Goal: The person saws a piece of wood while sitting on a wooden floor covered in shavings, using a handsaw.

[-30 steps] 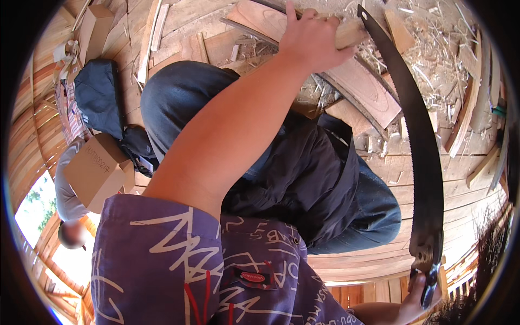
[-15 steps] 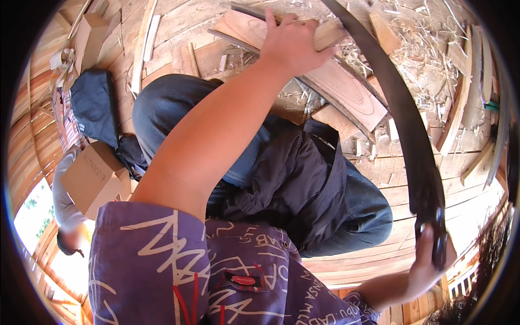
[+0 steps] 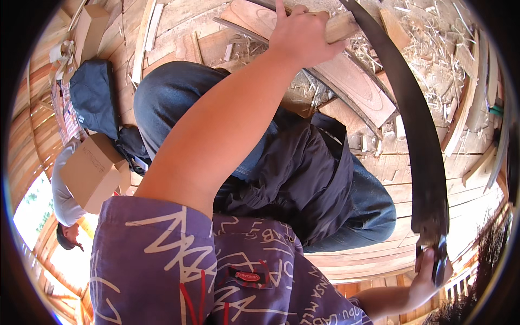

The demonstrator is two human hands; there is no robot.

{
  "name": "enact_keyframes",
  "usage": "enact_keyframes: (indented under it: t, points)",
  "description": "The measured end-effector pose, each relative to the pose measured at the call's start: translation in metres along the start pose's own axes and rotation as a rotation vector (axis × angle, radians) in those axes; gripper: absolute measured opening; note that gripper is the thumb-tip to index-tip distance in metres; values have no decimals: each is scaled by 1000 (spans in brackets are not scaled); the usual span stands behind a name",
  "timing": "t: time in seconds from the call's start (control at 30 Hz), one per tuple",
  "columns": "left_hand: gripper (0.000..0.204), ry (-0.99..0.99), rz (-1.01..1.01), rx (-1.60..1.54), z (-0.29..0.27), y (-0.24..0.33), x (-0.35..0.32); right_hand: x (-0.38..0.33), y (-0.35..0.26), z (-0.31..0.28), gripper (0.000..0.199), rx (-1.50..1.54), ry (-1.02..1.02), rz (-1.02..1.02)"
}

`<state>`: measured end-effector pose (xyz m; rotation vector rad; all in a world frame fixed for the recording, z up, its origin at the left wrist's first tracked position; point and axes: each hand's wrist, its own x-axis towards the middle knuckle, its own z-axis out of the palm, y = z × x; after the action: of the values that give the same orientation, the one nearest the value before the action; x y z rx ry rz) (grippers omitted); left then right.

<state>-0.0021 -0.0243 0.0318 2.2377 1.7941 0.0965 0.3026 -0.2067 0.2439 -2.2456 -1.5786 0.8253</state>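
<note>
My left hand (image 3: 306, 37) is closed around a short, pale piece of wood (image 3: 342, 27), one finger raised. It rests over a flat, light brown board (image 3: 360, 89) that lies slantwise on the floor. Low at the right, my right hand (image 3: 427, 273) grips the dark handle of a machete (image 3: 411, 124). Its long, dark, curved blade reaches up the right side, and the tip end passes close beside the end of the wood piece; I cannot tell whether they touch.
Wood shavings (image 3: 433, 65) and offcuts litter the plank floor, with long strips (image 3: 467, 103) at the right. Dark cloth (image 3: 287, 173) covers my lap between my bent knees. At the left are a dark bag (image 3: 93, 100), a cardboard box (image 3: 89, 168) and another person (image 3: 66, 189).
My right hand and the machete have shifted slightly downward, toward me. My left hand still holds the wood piece; it appears a little farther up and right, along with small camera movement.
</note>
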Motion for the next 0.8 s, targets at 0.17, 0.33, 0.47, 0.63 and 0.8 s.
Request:
enact_keyframes:
  t: [0.17,0.33,0.47,0.63,0.8]
  points:
    - [43,-55,-69,-32,0,-9,0,-8,28,-52,28,12,-38,-54]
    - [53,-32,4,-3,1,1,1,56,-20,36,30,82,27,64]
    - [51,-65,-64,-21,9,-1,6,92,-42,70,29,149,35,51]
    - [50,23,-78,32,27,-10,9,50,-19,60,25,32,54,61]
    - [60,5,-27,13,9,-3,0,-6,34,-41,24,-40,-41,-16]
